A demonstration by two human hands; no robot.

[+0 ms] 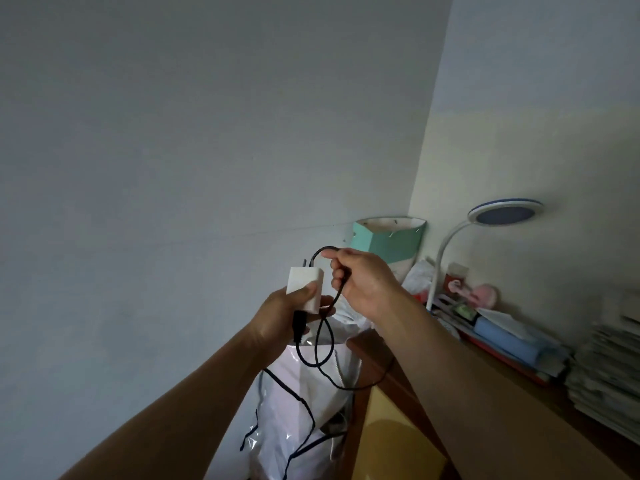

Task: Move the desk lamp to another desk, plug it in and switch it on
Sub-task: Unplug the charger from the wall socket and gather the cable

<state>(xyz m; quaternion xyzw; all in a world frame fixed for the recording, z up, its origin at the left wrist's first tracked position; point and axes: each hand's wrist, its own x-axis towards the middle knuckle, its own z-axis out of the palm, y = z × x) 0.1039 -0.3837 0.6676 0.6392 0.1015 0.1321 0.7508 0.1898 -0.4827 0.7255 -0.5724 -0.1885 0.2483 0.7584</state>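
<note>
My left hand holds the white adapter, fingers closed around it. My right hand pinches the black cable, which loops down below. Further right, the desk lamp stands on the desk; clutter hides its base.

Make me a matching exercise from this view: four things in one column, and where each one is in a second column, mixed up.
Things:
1. white adapter
2. black cable
3. desk lamp
4. teal paper bag

Places:
A. standing among clutter on the wooden desk
B. in the corner, against the wall
C. pinched in the right hand, looping down
D. held in the left hand

Pairs: 1-D, 2-C, 3-A, 4-B
</note>
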